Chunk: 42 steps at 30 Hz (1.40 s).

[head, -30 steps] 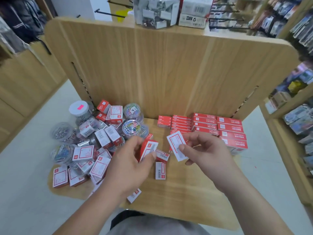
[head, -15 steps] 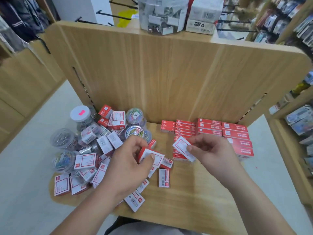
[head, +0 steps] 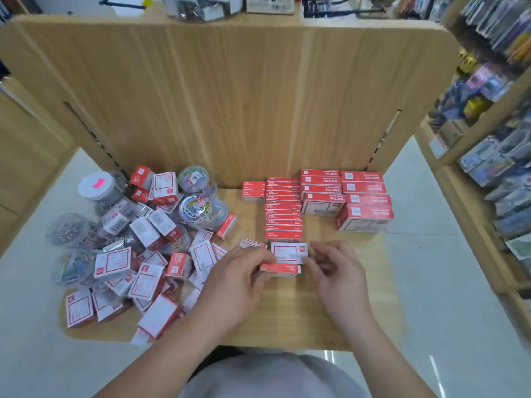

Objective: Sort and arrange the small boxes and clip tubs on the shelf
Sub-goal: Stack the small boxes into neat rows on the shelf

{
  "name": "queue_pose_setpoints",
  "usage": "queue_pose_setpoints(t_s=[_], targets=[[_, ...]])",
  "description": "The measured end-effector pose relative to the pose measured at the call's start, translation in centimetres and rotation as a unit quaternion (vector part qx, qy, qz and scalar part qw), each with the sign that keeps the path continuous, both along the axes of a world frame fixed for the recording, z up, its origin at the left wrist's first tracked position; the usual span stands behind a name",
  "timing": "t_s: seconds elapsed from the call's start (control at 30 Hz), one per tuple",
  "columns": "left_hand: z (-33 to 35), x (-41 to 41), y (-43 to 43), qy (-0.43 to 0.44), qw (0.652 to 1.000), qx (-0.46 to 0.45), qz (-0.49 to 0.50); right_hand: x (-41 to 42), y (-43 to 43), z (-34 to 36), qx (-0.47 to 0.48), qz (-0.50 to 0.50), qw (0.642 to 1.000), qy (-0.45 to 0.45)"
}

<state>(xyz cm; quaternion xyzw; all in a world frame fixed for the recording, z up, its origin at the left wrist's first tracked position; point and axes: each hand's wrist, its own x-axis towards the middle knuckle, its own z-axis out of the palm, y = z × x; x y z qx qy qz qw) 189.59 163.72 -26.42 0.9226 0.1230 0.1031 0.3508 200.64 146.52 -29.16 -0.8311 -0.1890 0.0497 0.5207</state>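
Far to the left of the column of red boxes (head: 283, 211) on the wooden shelf (head: 287, 311), a white-lidded tub (head: 96, 185) with a pink sticker stands at the shelf's edge. Boxes leaning on it hide half of its contents. A clear tub of silver clips (head: 67, 229) lies nearer the person, also left of the column and blurred. From there a heap of small red-and-white boxes (head: 112, 262) spreads toward the column, tipped every way. It buries further tubs so that only patches show, and the print is too small to read. A tub of coloured clips (head: 198, 206) rises from the heap, closer to the column.

The left hand (head: 238, 278) lies over the heap's near edge and covers a few boxes. Its fingers curl round the left end of a flat red box (head: 280, 270) just in front of the column's near end. A white-faced box (head: 288, 252) sits between that box and the column, touching the red one; whether it rests on the shelf cannot be told. The right hand (head: 334, 271) pinches its right end, fingers bent and blurred.

Right of the column, stacks of larger red boxes (head: 365, 208) stand against the back panel (head: 230, 96). On the ledge above the column, a clear container (head: 201, 7) is cut off by the frame. Far to the right of the column, side racks (head: 494, 168) of packaged goods are smeared.
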Motion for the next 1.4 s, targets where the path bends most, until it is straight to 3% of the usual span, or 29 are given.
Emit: queue_pose_setpoints(t_s=[0.3, 0.43, 0.63, 0.8, 0.93, 1.2, 1.4], targets=[[-2.4, 1.7, -0.4, -0.035, 0.998, 0.045, 0.005, 2.3, 0.2, -0.3, -0.139, 0.068, 0.988, 0.001], [-2.8, 0.7, -0.1, -0.052, 0.997, 0.041, 0.044, 2.5, 0.2, -0.3, -0.158, 0.103, 0.982, 0.000], [-3.2, 0.4, -0.1, -0.047, 0.997, 0.041, 0.044, 1.8, -0.3, -0.6, -0.024, 0.056, 0.997, 0.035], [-3.0, 0.6, -0.1, -0.049, 0.997, 0.042, 0.053, 1.9, 0.4, -1.0, -0.012, 0.037, 0.999, 0.004], [-2.6, 0.9, -0.4, -0.052, 0.994, 0.076, 0.059, 1.2, -0.1, -0.6, 0.025, 0.011, 0.999, 0.039], [-2.8, 1.1, -1.1, -0.037, 0.983, 0.154, 0.093, -1.4, -2.2, -1.1, -0.159, 0.107, 0.979, -0.066], [-2.6, 1.5, -1.3, -0.036, 0.984, 0.149, 0.087, -1.6, -1.5, -1.4, -0.169, 0.053, 0.980, -0.091]])
